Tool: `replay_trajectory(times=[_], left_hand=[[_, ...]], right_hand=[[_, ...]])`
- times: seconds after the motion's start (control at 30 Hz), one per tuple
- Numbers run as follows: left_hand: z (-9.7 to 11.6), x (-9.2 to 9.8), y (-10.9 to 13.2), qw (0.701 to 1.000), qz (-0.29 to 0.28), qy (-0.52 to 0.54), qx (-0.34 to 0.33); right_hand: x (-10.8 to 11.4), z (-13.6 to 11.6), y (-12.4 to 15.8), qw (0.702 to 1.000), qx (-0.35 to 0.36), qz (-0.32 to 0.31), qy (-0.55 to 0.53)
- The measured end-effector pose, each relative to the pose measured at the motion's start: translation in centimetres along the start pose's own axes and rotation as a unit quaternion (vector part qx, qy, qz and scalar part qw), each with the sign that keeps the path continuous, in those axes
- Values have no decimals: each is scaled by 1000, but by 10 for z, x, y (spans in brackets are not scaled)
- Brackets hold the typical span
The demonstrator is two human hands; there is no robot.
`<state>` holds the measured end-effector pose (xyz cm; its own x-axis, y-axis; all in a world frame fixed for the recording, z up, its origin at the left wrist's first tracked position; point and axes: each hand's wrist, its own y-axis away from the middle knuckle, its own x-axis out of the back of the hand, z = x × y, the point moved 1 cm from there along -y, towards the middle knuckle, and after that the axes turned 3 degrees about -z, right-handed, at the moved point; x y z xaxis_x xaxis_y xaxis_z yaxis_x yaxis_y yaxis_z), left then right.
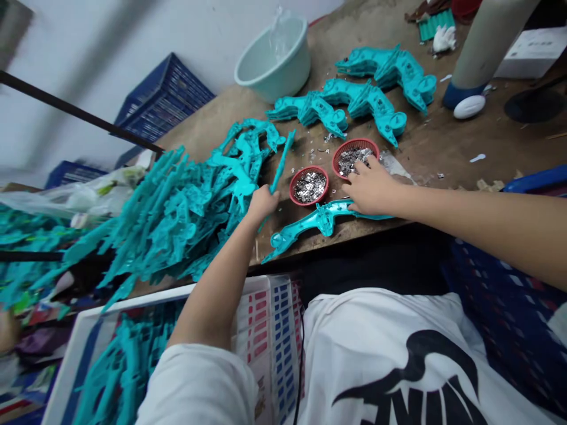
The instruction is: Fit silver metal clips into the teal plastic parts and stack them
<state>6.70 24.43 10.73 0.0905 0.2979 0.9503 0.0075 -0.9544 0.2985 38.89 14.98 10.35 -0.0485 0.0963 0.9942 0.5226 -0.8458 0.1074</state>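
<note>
My left hand (263,203) is closed around a teal plastic part (283,159), which stands up on edge beside a heap of similar parts (163,218). My right hand (372,188) reaches over a red basket (355,141) of small metal clips, its fingers spread, some of them at the clips. Its lower side is above another long teal plastic part (325,218) that lies near the table's front edge. Between my hands stands a second, smaller red basket (309,203), also with small shiny metal pieces. Whether a clip is under my right fingertips is hidden.
Stacked teal parts (367,97) lie in rows farther back, near a pale green basin (274,65). A grey post with a blue base (465,82) stands at the right. Below left is a white crate (84,348) with more parts. Loose clips are scattered on the tabletop (443,159).
</note>
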Motion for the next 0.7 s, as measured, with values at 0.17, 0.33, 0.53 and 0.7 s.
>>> replay_trajectory(times=[0.17, 0.33, 0.53, 0.7], left_hand=[[-1, 23, 15, 991, 53, 120, 22], [41, 17, 67, 946, 140, 273, -105], [104, 25, 148, 930, 99, 101, -338], [51, 68, 174, 936, 241, 8, -257]], right_hand=[[10, 4, -7, 993, -2, -1, -121], [34, -1, -6, 909, 53, 86, -405], [54, -13, 18, 916, 42, 152, -370], [73, -3, 24, 932, 37, 98, -348]])
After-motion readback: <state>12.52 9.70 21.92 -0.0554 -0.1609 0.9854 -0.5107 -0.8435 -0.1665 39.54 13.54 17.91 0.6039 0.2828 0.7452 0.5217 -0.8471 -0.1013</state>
